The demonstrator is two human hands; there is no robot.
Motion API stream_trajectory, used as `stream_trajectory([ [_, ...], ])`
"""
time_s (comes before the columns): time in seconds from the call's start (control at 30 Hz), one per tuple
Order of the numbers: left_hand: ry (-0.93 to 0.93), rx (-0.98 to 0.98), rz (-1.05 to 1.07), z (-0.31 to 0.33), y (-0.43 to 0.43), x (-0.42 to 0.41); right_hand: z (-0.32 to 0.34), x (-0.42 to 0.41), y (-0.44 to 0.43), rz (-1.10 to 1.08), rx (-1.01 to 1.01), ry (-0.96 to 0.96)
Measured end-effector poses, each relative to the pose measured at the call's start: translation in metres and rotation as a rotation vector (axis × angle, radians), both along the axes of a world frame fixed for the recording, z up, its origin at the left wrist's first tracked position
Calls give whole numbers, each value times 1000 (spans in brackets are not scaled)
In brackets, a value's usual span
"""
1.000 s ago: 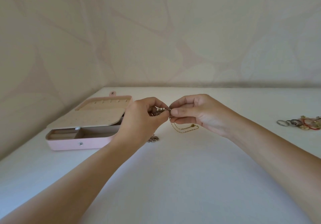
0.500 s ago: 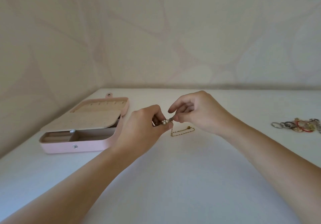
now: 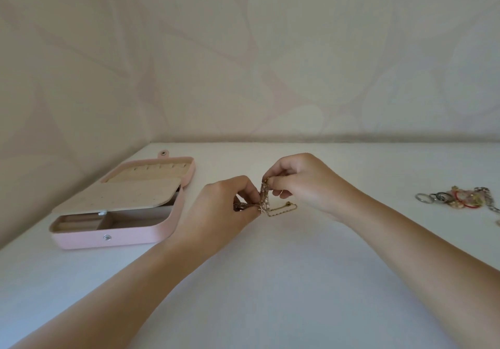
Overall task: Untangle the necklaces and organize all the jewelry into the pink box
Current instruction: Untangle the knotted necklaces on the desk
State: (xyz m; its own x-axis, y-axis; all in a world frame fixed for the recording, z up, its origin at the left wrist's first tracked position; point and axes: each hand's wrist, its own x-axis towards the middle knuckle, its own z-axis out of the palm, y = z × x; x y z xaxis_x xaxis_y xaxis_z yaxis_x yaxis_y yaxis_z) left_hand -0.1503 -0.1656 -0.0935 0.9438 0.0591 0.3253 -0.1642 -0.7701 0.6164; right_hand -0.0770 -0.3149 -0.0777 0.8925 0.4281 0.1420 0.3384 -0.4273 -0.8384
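- Holding everything up is the big white table (image 3: 270, 294), which runs back to the wall.
- The pink box (image 3: 108, 237) sits on the left part of the table, near the left arm. Its lid is open.
- The left hand (image 3: 216, 213) is closed in a pinch on the low end of the tangled necklaces (image 3: 263, 199). Its thumb and fingers are tight on the chains.
- The right hand (image 3: 305, 183) pinches the top end of the same tangle, with its fingers curled in.
- A pile of rings and bracelets (image 3: 460, 198) lies far off to the right. No hand touches it.
- The tangle hangs between the two hands, over the middle of the table.
- One thin gold loop (image 3: 281, 210) droops from the tangle and lies on the table under the right hand.
- I think the job is at its first step, getting the knot loose. Nothing looks put away yet.
- Next, the fingers need to pull one chain free, slowly and softly, so the knot does not get tighter.
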Motion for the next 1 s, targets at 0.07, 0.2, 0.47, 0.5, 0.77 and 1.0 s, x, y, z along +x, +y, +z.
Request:
stream_trajectory([
  [0.07,16,12,8,-1,1,1,-1,0,1,45,30,109],
  [0.2,91,-37,21,-5,2,5,-2,-3,3,127,-19,169],
  [0.47,270,-306,-96,3,1,3,-6,-5,6,133,-88,54],
  [0.5,269,-320,-85,4,1,3,-5,-4,5,148,-103,30],
  [0.77,158,-109,-75,2,3,1,-6,5,-5,133,36,-37],
  [1.0,212,-254,-147,2,5,5,-6,5,-1,161,112,276],
])
